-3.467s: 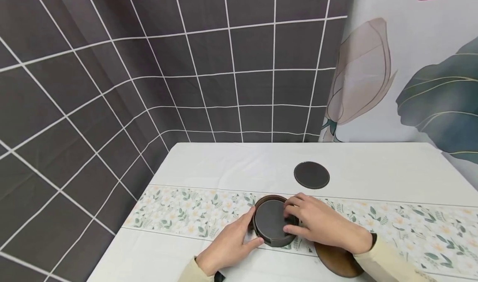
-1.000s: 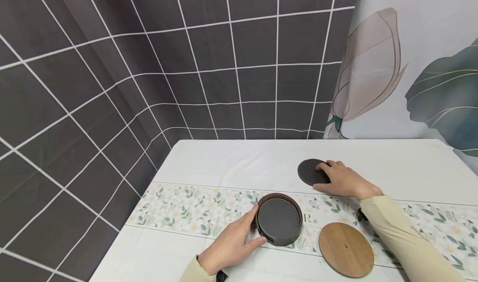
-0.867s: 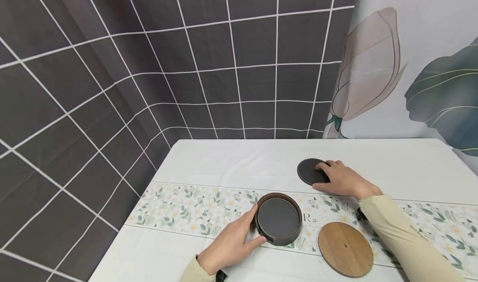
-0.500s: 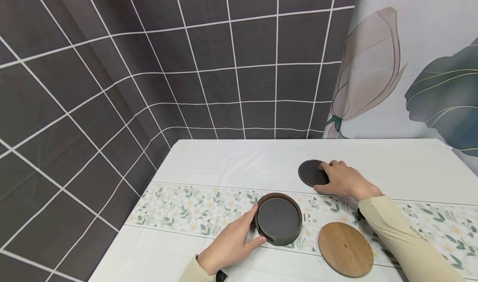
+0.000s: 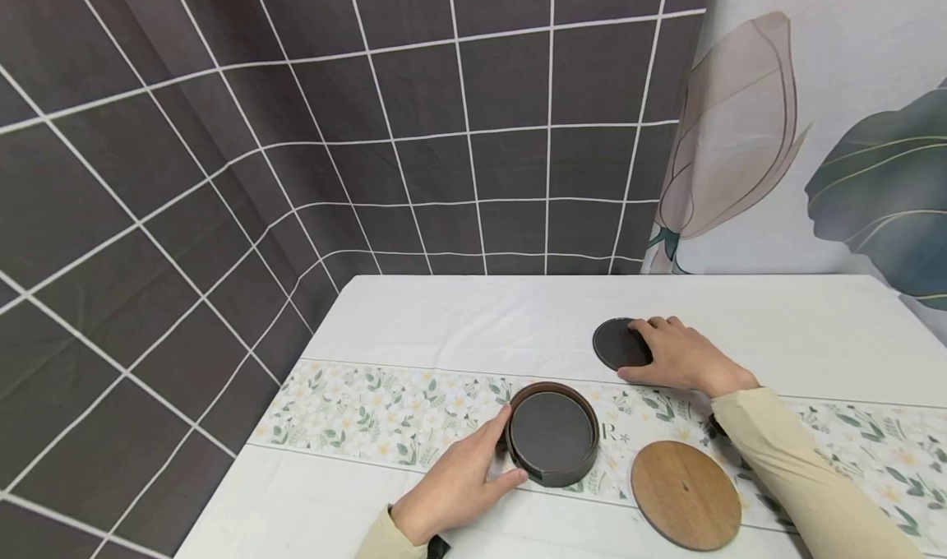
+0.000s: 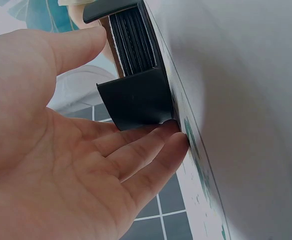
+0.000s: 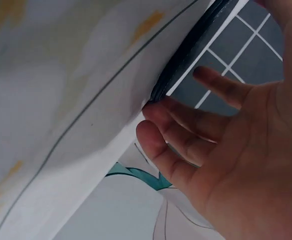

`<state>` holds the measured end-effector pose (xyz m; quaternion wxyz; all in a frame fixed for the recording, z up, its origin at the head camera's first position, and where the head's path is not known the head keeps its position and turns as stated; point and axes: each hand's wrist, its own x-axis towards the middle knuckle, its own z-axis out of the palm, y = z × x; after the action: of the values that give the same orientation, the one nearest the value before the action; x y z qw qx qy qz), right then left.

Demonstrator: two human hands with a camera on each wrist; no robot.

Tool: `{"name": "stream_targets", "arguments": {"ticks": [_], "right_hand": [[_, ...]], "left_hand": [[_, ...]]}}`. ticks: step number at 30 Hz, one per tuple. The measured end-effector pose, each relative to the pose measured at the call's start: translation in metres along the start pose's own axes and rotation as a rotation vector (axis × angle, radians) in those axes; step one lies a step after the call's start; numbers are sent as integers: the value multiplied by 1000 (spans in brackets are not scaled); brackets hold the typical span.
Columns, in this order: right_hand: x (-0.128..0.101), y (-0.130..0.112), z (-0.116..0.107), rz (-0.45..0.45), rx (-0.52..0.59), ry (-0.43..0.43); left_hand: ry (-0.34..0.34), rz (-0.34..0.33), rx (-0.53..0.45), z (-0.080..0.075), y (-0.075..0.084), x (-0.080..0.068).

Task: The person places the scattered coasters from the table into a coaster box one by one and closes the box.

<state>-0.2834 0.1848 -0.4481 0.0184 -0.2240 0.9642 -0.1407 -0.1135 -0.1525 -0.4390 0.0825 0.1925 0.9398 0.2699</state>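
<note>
My left hand [image 5: 455, 478] rests against the near left side of a round dark coaster holder [image 5: 584, 460], thumb at its front and forefinger along its rim. A black coaster [image 5: 551, 430] is on top inside it; in the left wrist view several thin dark coasters [image 6: 132, 42] show edge-on through the side gap. Farther back, my right hand [image 5: 681, 353] holds a single-looking black round coaster [image 5: 616, 344] by its right part, fingertips at the far edge and thumb at the near edge. In the right wrist view, fingertips meet the coaster's dark edge [image 7: 185, 52].
A round wooden disc [image 5: 684, 493] with a small dark mark lies right of the holder, near the right sleeve [image 5: 802, 464]. The white tablecloth [image 5: 444, 321] has a floral band [image 5: 355, 415]. Dark gridded cloth [image 5: 414, 90] and a flower-printed curtain [image 5: 740, 131] stand behind.
The right hand has left the holder and moved back and right to the lone coaster; its forefinger shifted from the coaster's face towards its far edge. The left hand stays at the holder.
</note>
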Motion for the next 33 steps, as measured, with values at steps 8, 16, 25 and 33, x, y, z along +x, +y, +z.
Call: {"name": "stream_targets", "arguments": {"ticks": [8, 16, 25, 33], "right_hand": [[1, -2, 1, 17, -40, 1], [-2, -4, -6, 16, -18, 39], [-8, -13, -24, -17, 14, 110], [-12, -17, -32, -24, 13, 146]], "left_hand": [[-24, -23, -8, 1, -1, 0], [-23, -25, -4, 1, -2, 1], [-27, -29, -10, 1, -2, 1], [-26, -22, -3, 1, -2, 1]]}}
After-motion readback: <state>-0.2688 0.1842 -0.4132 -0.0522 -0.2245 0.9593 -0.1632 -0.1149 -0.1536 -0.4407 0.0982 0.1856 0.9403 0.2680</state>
